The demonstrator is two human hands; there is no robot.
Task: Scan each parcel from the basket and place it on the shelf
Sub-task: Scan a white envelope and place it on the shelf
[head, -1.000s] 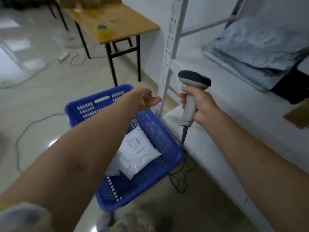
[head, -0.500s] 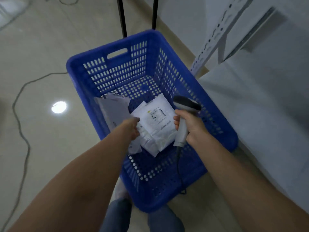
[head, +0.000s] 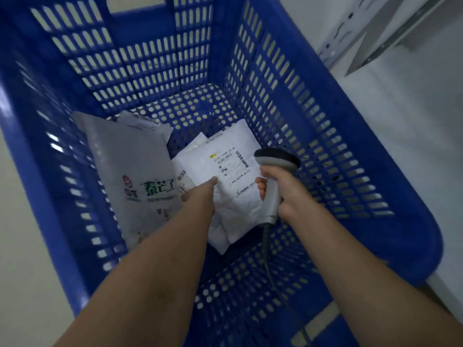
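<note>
A blue slotted basket [head: 295,101] fills the view. On its floor lies a white padded parcel [head: 238,186] with a printed label facing up. My left hand [head: 200,194] is down on the parcel's left edge, its fingers curled around it. A second white parcel [head: 218,236] lies partly under the first. A larger white mailer [head: 135,171] with green print leans against the basket's left wall. My right hand [head: 283,191] grips the handle of a grey barcode scanner [head: 274,171], whose dark head sits just right of the label.
The white shelf board [head: 406,136] runs along the basket's right side, with a perforated metal upright [head: 340,33] at the top right. The scanner's cable [head: 269,254] trails down across the basket floor. Pale floor shows at the left.
My view has dropped much closer into the basket. My left hand went from open in the air down onto the labelled parcel. The scanner came down beside the label.
</note>
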